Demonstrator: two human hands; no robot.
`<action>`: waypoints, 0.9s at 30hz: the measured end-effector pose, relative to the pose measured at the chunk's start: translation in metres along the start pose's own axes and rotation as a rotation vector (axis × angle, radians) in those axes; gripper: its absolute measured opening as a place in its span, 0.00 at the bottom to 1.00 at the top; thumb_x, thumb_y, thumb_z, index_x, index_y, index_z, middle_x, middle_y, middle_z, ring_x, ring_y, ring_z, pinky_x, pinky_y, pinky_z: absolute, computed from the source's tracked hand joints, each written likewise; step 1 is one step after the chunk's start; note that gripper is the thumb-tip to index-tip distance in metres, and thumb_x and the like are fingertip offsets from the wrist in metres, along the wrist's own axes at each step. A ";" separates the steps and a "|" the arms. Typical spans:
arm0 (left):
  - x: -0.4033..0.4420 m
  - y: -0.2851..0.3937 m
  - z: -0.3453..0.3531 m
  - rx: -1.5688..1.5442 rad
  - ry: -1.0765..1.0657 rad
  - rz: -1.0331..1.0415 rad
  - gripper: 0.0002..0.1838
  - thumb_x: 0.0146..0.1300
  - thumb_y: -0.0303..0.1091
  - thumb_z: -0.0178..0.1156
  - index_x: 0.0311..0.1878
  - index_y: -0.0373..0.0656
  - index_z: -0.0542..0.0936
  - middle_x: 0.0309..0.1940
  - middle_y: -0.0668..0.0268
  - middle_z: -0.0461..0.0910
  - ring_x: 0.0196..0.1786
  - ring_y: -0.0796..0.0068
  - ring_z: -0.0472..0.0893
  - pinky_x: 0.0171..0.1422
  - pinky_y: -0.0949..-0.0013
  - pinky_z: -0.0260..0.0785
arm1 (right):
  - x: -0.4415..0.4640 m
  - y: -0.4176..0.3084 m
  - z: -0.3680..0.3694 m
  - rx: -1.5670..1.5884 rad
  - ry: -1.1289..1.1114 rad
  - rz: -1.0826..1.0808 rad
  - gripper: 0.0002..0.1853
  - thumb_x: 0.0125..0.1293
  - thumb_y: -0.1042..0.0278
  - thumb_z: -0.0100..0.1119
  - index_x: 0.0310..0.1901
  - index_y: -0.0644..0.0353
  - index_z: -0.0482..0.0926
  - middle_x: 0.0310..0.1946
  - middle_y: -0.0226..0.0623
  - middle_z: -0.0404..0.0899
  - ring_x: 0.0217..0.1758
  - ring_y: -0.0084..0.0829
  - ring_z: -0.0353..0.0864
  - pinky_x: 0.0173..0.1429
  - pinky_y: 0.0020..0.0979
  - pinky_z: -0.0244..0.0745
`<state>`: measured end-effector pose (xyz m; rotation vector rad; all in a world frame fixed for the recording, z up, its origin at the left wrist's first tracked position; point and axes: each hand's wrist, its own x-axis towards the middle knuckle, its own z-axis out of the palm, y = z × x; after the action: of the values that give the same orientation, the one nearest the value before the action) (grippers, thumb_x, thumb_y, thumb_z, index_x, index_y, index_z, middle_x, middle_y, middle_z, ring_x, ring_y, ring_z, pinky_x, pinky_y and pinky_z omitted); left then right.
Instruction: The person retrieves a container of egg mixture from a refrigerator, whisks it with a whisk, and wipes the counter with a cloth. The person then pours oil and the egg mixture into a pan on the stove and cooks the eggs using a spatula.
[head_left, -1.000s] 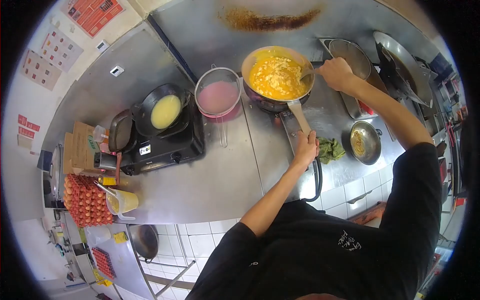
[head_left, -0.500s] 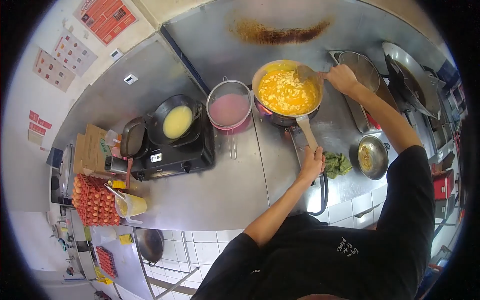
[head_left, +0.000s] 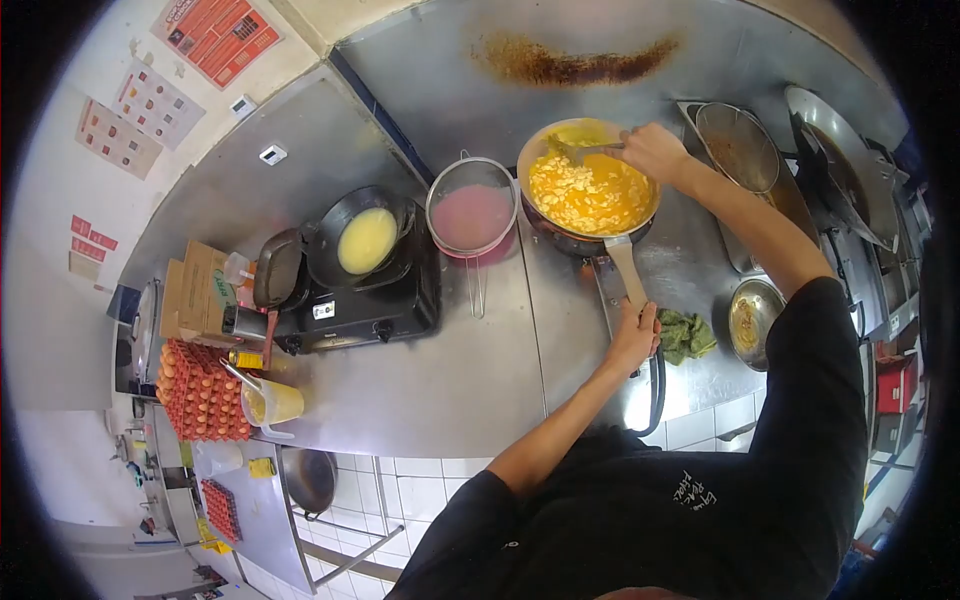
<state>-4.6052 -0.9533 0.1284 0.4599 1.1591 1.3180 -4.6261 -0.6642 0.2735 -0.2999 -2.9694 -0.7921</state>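
Note:
My left hand [head_left: 634, 336] is wrapped round the long pale handle of a deep pan [head_left: 624, 268], which sits on a burner at the back of the counter. Scrambled egg [head_left: 590, 192], loose and yellow with paler curds, covers the inside of the pan. From the right, my right hand [head_left: 655, 155] reaches over the rim, its fingers closed on the handle of a spatula [head_left: 598, 149]. The spatula's blade lies in the egg at the far left side of the pan. A crumpled green cloth [head_left: 686, 337] lies just right of my left hand.
Left of the pan, a sieve [head_left: 473, 218] rests over a pink container. A black pan [head_left: 325, 240] with pale yellow liquid stands on a black stove [head_left: 375, 318]. Egg trays [head_left: 200, 395] and a jug [head_left: 280, 402] are further left; a metal bowl [head_left: 757, 310] is at right.
My right hand has moved left with the spatula, whose blade went from the right side of the pan to its far left. My left hand keeps its hold on the handle. The view shifted slightly.

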 end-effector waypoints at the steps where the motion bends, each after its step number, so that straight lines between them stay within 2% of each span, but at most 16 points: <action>1: -0.001 0.002 0.001 -0.002 0.000 -0.023 0.12 0.82 0.42 0.51 0.54 0.49 0.61 0.28 0.70 0.70 0.20 0.81 0.69 0.19 0.73 0.60 | 0.002 -0.002 -0.006 -0.024 -0.020 -0.028 0.27 0.69 0.68 0.55 0.69 0.35 0.78 0.36 0.35 0.84 0.36 0.38 0.89 0.37 0.40 0.82; 3: -0.004 0.003 0.003 -0.021 0.005 -0.028 0.11 0.82 0.42 0.51 0.53 0.49 0.61 0.28 0.70 0.70 0.20 0.81 0.69 0.19 0.73 0.59 | 0.003 -0.009 -0.007 -0.048 -0.047 -0.051 0.28 0.68 0.68 0.55 0.70 0.36 0.76 0.36 0.35 0.83 0.36 0.37 0.88 0.37 0.39 0.82; 5: -0.005 0.007 0.005 -0.038 0.010 -0.027 0.11 0.82 0.42 0.51 0.52 0.48 0.61 0.28 0.70 0.70 0.19 0.81 0.68 0.19 0.73 0.59 | 0.006 -0.021 -0.008 -0.009 -0.008 -0.165 0.29 0.67 0.69 0.55 0.70 0.38 0.77 0.34 0.34 0.84 0.36 0.38 0.89 0.38 0.40 0.83; 12: -0.007 0.009 0.006 0.031 0.052 -0.023 0.12 0.82 0.42 0.50 0.51 0.48 0.61 0.28 0.69 0.71 0.19 0.80 0.69 0.19 0.72 0.60 | -0.018 -0.050 -0.026 0.047 -0.059 -0.184 0.28 0.65 0.71 0.55 0.68 0.40 0.80 0.31 0.37 0.85 0.34 0.40 0.89 0.39 0.43 0.83; 14: -0.007 0.010 0.006 0.018 0.042 -0.012 0.12 0.83 0.42 0.50 0.51 0.48 0.60 0.27 0.69 0.71 0.18 0.80 0.69 0.19 0.72 0.60 | -0.032 -0.056 -0.037 0.212 -0.127 -0.051 0.12 0.61 0.70 0.60 0.44 0.54 0.90 0.32 0.47 0.88 0.38 0.46 0.90 0.43 0.45 0.85; 15: -0.008 0.012 0.007 0.022 0.051 -0.025 0.12 0.83 0.43 0.50 0.51 0.48 0.60 0.27 0.69 0.71 0.18 0.80 0.69 0.18 0.71 0.60 | -0.039 -0.058 -0.049 0.213 -0.134 -0.052 0.12 0.61 0.70 0.60 0.44 0.54 0.90 0.32 0.47 0.88 0.38 0.46 0.90 0.43 0.45 0.85; 17: -0.008 0.010 0.008 0.023 0.058 -0.044 0.12 0.83 0.43 0.49 0.51 0.47 0.60 0.27 0.69 0.71 0.18 0.80 0.69 0.18 0.71 0.60 | -0.052 -0.060 -0.070 0.405 -0.190 0.105 0.21 0.65 0.69 0.57 0.58 0.43 0.87 0.35 0.49 0.88 0.40 0.50 0.89 0.46 0.48 0.85; 18: -0.006 0.008 0.007 0.033 0.057 -0.030 0.12 0.83 0.43 0.49 0.51 0.47 0.60 0.28 0.69 0.71 0.18 0.80 0.70 0.18 0.71 0.61 | -0.058 -0.058 -0.070 0.404 -0.195 0.105 0.21 0.65 0.69 0.57 0.58 0.43 0.87 0.35 0.49 0.88 0.40 0.50 0.89 0.46 0.48 0.85; 20: -0.007 0.005 0.005 0.039 0.054 -0.020 0.13 0.83 0.43 0.49 0.50 0.47 0.60 0.28 0.68 0.71 0.19 0.80 0.71 0.18 0.71 0.61 | -0.069 -0.052 -0.074 0.495 -0.236 0.186 0.25 0.70 0.66 0.54 0.66 0.32 0.81 0.40 0.50 0.87 0.43 0.51 0.89 0.50 0.50 0.84; 21: -0.008 0.006 0.002 0.044 0.014 0.013 0.15 0.82 0.46 0.50 0.53 0.46 0.61 0.30 0.66 0.74 0.19 0.79 0.72 0.19 0.72 0.63 | -0.073 -0.050 -0.082 0.492 -0.238 0.187 0.25 0.70 0.66 0.54 0.66 0.32 0.81 0.40 0.50 0.87 0.43 0.51 0.89 0.50 0.50 0.84; 23: -0.013 0.013 -0.005 0.046 -0.026 0.048 0.18 0.82 0.48 0.52 0.57 0.45 0.62 0.33 0.63 0.77 0.20 0.79 0.73 0.21 0.73 0.64 | -0.081 -0.044 -0.099 0.605 -0.325 0.229 0.22 0.72 0.68 0.54 0.67 0.47 0.81 0.45 0.53 0.87 0.47 0.55 0.87 0.54 0.51 0.81; 25: -0.033 0.022 -0.016 -0.016 -0.090 -0.054 0.28 0.79 0.53 0.55 0.68 0.44 0.60 0.41 0.57 0.83 0.27 0.75 0.79 0.32 0.70 0.73 | -0.088 -0.036 -0.098 0.699 -0.332 0.223 0.22 0.73 0.67 0.54 0.67 0.49 0.80 0.48 0.53 0.86 0.50 0.55 0.86 0.57 0.50 0.80; 26: -0.041 0.020 -0.028 -0.022 -0.091 -0.056 0.28 0.79 0.53 0.55 0.68 0.44 0.60 0.41 0.57 0.83 0.27 0.75 0.79 0.32 0.70 0.73 | -0.090 -0.033 -0.097 0.794 -0.331 0.220 0.22 0.73 0.67 0.54 0.68 0.52 0.79 0.52 0.53 0.86 0.53 0.55 0.85 0.60 0.49 0.79; 27: -0.048 0.010 -0.047 0.051 -0.066 -0.069 0.32 0.78 0.55 0.56 0.72 0.44 0.59 0.44 0.56 0.84 0.33 0.73 0.81 0.39 0.67 0.75 | -0.091 -0.033 -0.099 0.792 -0.337 0.218 0.22 0.73 0.67 0.54 0.68 0.52 0.79 0.52 0.53 0.86 0.53 0.55 0.85 0.60 0.49 0.79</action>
<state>-4.6421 -1.0095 0.1362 0.4931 1.1453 1.2079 -4.5438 -0.7574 0.3342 -0.7244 -3.1557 0.5108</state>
